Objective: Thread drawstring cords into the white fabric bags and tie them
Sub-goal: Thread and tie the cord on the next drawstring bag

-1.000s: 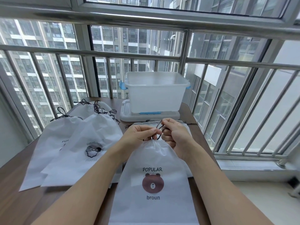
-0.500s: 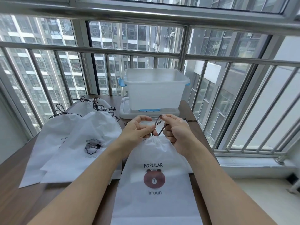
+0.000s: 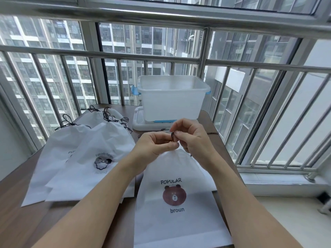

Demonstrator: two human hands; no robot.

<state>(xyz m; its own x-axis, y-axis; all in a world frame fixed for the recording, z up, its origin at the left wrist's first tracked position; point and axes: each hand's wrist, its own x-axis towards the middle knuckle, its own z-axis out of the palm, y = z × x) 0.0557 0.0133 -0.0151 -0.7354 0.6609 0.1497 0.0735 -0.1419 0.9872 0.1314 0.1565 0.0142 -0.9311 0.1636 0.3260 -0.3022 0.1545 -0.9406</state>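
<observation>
A white fabric bag [image 3: 177, 197] with a brown bear print and the words POPULAR and broun lies in front of me, its top gathered tight. Both hands meet just above that gathered neck. My left hand [image 3: 155, 144] pinches the dark drawstring cord [image 3: 172, 137] between thumb and fingers. My right hand [image 3: 191, 135] pinches the same cord from the other side, fingertips nearly touching the left. Only a short loop of cord shows between the fingers; the rest is hidden by my hands.
Several white bags [image 3: 93, 154] with tied dark cords lie overlapped at the left on the brown table [image 3: 21, 224]. A translucent plastic bin [image 3: 172, 99] stands on its lid at the back. A steel railing [image 3: 268, 111] and window close the far and right sides.
Both hands have closed in on each other and the open cord loop between them has shrunk to a small bit at the fingertips. The bag's neck stays gathered.
</observation>
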